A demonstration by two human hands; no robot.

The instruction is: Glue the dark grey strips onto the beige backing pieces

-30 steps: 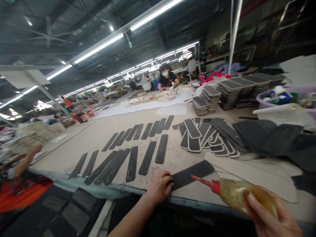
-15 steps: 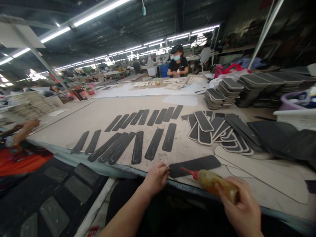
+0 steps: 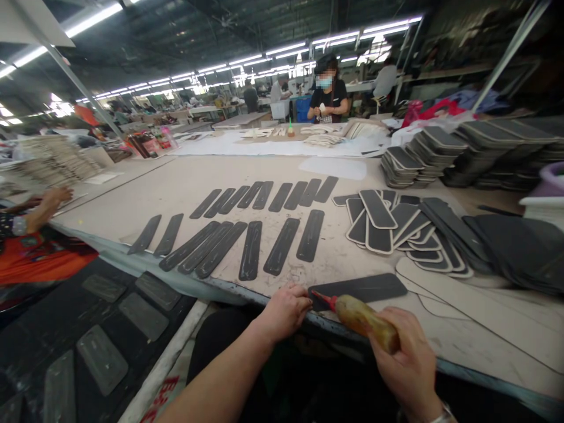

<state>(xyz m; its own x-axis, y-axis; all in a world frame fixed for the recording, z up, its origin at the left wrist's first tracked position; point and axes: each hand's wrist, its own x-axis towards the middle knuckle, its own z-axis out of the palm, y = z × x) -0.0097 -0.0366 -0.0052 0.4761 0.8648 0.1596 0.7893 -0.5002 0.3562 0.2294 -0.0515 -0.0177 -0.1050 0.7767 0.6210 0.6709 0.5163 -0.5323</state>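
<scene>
My right hand (image 3: 408, 352) is wrapped round a yellowish squeeze bottle (image 3: 359, 317) with a red nozzle. The nozzle tip is at the left end of a long dark strip with rounded corners (image 3: 368, 289), which lies along the table's near edge. My left hand (image 3: 288, 311) is closed, its fingertips pinching that same left end. Beyond it, two rows of similar dark strips lie on the table, among them a shiny one (image 3: 251, 249) with wet-looking streaks.
Pale-edged dark pieces (image 3: 379, 232) lie heaped to the right, with stacks (image 3: 423, 155) behind them. Long beige pieces (image 3: 467, 311) are at right front. Lower left, a black surface (image 3: 35, 329) carries several dark panels. A person's hands (image 3: 53, 202) are at far left; another person (image 3: 328, 97) works across the table.
The bottle has moved left along the strip, bringing its nozzle close to my left fingertips. My left hand stays at the strip's end. The camera view has shifted slightly.
</scene>
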